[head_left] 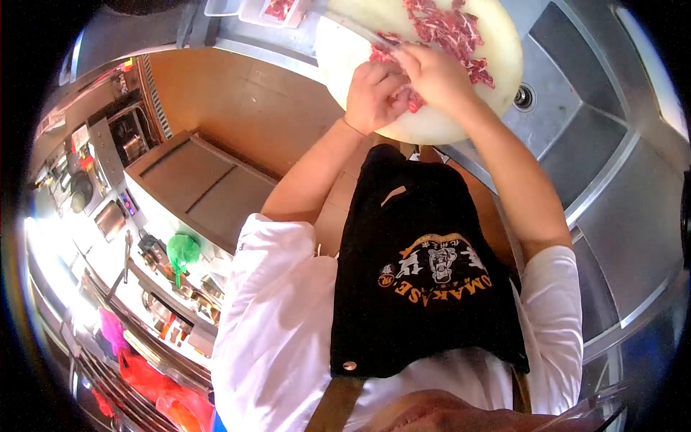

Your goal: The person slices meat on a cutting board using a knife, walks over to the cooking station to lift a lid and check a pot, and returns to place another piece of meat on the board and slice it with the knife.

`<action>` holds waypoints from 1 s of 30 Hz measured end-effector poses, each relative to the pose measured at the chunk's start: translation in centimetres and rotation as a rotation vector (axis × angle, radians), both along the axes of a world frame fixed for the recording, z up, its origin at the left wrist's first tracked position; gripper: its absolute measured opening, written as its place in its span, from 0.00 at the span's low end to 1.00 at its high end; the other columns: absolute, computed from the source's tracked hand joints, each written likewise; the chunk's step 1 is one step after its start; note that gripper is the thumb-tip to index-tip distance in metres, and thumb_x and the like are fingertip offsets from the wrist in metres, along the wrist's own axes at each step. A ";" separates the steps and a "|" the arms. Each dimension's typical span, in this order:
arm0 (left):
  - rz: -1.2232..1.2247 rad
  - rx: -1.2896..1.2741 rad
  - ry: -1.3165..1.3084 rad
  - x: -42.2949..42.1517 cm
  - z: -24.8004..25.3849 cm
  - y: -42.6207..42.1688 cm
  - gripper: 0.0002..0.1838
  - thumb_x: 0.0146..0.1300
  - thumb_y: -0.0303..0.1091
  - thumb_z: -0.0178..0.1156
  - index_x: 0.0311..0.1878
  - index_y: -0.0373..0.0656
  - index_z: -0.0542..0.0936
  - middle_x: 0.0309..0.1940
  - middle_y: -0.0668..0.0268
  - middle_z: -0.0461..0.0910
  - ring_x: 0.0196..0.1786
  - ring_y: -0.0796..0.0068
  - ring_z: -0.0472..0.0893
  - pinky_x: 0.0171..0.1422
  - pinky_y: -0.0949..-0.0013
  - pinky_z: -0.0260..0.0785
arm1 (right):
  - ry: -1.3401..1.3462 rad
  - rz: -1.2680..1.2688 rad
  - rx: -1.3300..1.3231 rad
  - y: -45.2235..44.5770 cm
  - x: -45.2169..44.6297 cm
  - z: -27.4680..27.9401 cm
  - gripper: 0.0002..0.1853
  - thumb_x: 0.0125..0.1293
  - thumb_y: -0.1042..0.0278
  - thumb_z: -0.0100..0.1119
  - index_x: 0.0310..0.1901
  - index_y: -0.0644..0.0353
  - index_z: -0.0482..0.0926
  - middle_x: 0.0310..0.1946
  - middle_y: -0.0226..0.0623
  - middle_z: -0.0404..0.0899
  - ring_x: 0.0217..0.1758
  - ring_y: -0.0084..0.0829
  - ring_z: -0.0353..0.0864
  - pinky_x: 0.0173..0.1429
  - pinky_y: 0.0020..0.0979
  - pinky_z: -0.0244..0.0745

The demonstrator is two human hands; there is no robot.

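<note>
On a round pale cutting board, my left hand is curled over a piece of red meat, pressing it with bent fingers. Close against it, my right hand is closed around a knife; the handle is hidden in the fist and the blurred blade points to the upper left. Sliced red meat lies spread over the far and right part of the board, and a little more shows just beyond my fingers.
A white tray with some meat stands at the top left. A metal sink with a drain lies right of the board. At the left are a cabinet, a green bag, utensils and red bags.
</note>
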State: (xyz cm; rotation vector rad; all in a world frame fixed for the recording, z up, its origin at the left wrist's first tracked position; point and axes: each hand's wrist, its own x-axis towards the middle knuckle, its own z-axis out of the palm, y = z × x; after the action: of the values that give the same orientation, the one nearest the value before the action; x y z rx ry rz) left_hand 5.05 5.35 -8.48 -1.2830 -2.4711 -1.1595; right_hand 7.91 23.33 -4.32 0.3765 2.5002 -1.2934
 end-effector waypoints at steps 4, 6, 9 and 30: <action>-0.096 0.076 -0.027 -0.7 0.4 0.2 0.14 0.45 0.24 0.70 0.39 0.45 0.85 0.44 0.65 0.82 0.45 0.59 0.81 0.53 0.59 0.72 | 0.102 -0.199 0.125 2.3 1.7 0.7 0.22 0.77 0.42 0.49 0.60 0.42 0.83 0.39 0.38 0.89 0.45 0.48 0.88 0.51 0.45 0.81; -0.195 0.088 -0.068 -0.4 0.6 -0.3 0.15 0.46 0.22 0.71 0.40 0.44 0.85 0.45 0.65 0.83 0.46 0.59 0.81 0.53 0.60 0.72 | 0.106 -0.313 0.081 3.7 4.3 1.4 0.22 0.77 0.43 0.49 0.61 0.43 0.83 0.40 0.39 0.89 0.45 0.48 0.88 0.51 0.44 0.81; -0.247 0.106 -0.104 -0.2 0.3 -0.2 0.14 0.48 0.25 0.71 0.41 0.44 0.86 0.46 0.64 0.83 0.48 0.58 0.81 0.55 0.59 0.71 | 0.093 -0.197 0.078 4.5 9.0 2.0 0.20 0.78 0.47 0.51 0.61 0.43 0.83 0.44 0.43 0.88 0.45 0.48 0.88 0.48 0.44 0.82; 0.055 -0.069 0.047 2.3 0.0 0.9 0.12 0.49 0.31 0.69 0.40 0.49 0.86 0.43 0.67 0.81 0.49 0.60 0.78 0.59 0.56 0.66 | 0.040 0.022 0.116 4.5 16.4 5.0 0.18 0.77 0.53 0.54 0.65 0.40 0.79 0.41 0.48 0.87 0.42 0.55 0.86 0.46 0.52 0.81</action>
State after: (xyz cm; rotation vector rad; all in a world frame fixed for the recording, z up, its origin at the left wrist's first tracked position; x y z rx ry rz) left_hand 7.31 6.28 -8.48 -1.2362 -2.5163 -1.0280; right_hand 24.31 27.86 0.66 0.3513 2.6133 -1.1621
